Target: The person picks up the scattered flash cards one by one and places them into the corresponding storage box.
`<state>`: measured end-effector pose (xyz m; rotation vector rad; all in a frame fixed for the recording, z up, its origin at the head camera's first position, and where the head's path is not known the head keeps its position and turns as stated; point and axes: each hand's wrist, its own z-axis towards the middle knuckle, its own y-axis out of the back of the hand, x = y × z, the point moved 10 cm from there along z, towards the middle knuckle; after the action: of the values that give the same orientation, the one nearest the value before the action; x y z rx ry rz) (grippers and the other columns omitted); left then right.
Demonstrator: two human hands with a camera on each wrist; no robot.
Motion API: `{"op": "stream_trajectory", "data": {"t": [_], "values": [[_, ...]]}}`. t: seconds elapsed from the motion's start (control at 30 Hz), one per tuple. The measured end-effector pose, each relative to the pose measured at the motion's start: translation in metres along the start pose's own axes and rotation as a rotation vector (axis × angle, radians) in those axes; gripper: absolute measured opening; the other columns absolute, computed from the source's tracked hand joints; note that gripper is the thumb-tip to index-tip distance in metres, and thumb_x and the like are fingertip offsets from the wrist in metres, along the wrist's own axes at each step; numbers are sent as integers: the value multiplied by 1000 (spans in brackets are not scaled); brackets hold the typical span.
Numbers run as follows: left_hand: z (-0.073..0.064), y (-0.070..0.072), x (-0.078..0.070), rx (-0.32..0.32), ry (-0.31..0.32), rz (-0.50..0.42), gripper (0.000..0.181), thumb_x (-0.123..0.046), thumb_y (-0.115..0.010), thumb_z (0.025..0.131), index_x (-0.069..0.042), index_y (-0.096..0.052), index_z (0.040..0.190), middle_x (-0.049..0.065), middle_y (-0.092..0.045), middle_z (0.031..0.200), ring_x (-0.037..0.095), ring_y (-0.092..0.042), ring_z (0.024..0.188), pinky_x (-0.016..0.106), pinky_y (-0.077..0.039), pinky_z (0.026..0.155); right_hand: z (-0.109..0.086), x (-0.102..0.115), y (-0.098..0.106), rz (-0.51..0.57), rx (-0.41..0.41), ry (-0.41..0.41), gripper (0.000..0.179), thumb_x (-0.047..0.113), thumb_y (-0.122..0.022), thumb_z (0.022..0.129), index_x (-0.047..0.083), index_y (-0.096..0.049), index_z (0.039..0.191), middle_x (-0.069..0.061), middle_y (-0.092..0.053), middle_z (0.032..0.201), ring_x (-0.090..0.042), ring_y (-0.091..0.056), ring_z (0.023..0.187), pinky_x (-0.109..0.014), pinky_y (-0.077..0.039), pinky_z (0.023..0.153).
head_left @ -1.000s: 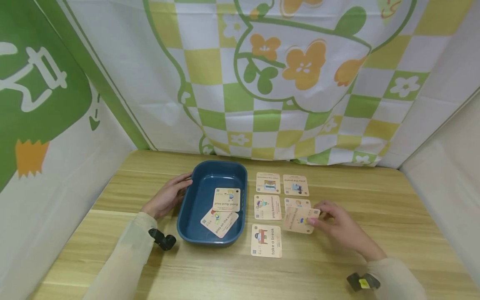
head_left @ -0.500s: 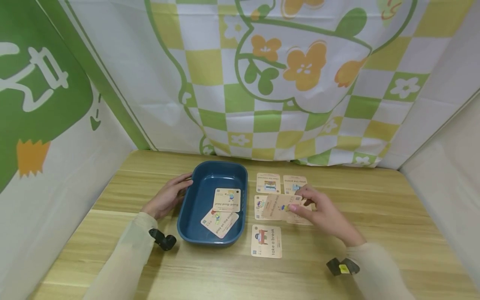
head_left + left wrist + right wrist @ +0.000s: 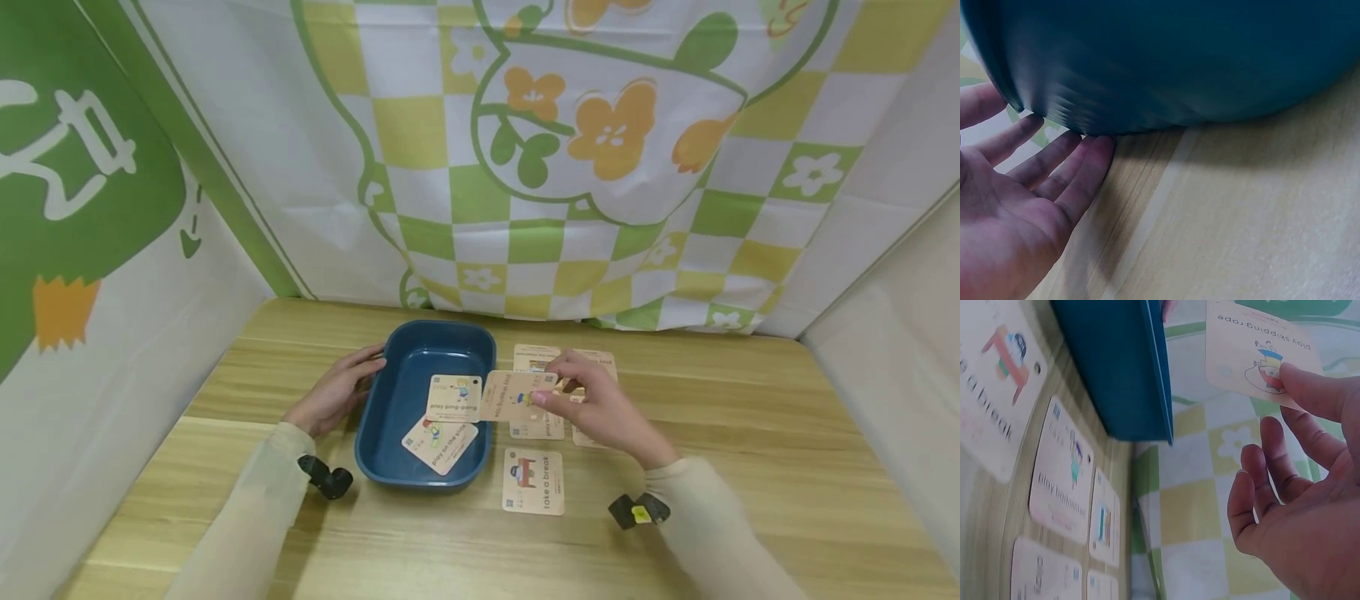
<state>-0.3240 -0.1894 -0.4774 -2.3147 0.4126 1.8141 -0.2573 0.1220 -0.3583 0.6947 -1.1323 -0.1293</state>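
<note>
A beige square paper card printed "play skipping rope" (image 3: 504,395) is pinched between the thumb and index finger of the right hand (image 3: 600,410), whose other fingers are loosely bent. The card is held raised over the right long edge of a dark blue rectangular tray with rounded corners (image 3: 401,379), just beyond the right fingertips and well apart from the left hand (image 3: 341,392). The tray's left long edge is touched by the left hand, its fingers spread and nearly straight against the outer wall. The two hands are separated by the tray.

Inside, towards the tray's right edge, a beige "play ping-pong" card (image 3: 453,402) is overlapped onto a tilted beige "play on the slide" card (image 3: 439,444).

Further beige cards are laid on the pale wood-grained table (image 3: 420,546) beside the tray's right edge: a "take a break" card (image 3: 533,482) is placed nearest the table's near edge, a "play badminton" card (image 3: 1061,472) is set beyond it, and others are partly hidden by the right hand.
</note>
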Motion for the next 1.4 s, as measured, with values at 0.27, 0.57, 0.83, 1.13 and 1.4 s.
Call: {"op": "stream_trajectory", "data": {"t": [0.27, 0.57, 0.83, 1.13, 1.4], "values": [[0, 0, 0, 2, -1, 7, 61, -27, -44, 110, -2, -21, 161, 21, -24, 164, 38, -25, 150, 55, -25, 119, 16, 7, -25, 34, 31, 8, 7, 16, -75, 93, 10, -73, 94, -2, -58, 99, -25, -52, 96, -44, -49, 84], [0, -1, -1, 8, -7, 2, 61, -27, -45, 110, -2, -22, 161, 21, -24, 164, 38, -26, 150, 55, -25, 120, 27, 11, -47, 58, 55, 12, 10, 18, -74, 95, 8, -72, 93, -2, -58, 98, -23, -52, 95, -42, -49, 84], [0, 0, -1, 6, -5, 5, 61, -28, -45, 110, -2, -22, 161, 21, -25, 164, 38, -26, 150, 56, -24, 120, 31, 9, -61, 59, 61, 11, 8, 17, -74, 94, 9, -75, 95, -1, -58, 96, -27, -53, 96, -42, -48, 84], [0, 0, -1, 6, -2, 0, 61, -27, -45, 110, -2, -22, 161, 21, -24, 164, 38, -24, 150, 56, -23, 120, 32, 7, -67, 38, 57, 0, 9, 17, -75, 93, 8, -73, 94, -2, -58, 98, -26, -54, 98, -42, -50, 85], [1, 0, 0, 1, 9, 4, 61, -28, -45, 109, -3, -22, 161, 20, -24, 164, 38, -24, 150, 56, -22, 120, 31, 4, -73, 20, 73, -12, 10, 17, -76, 92, 8, -74, 97, -2, -58, 100, -30, -55, 99, -49, -50, 85]]}}
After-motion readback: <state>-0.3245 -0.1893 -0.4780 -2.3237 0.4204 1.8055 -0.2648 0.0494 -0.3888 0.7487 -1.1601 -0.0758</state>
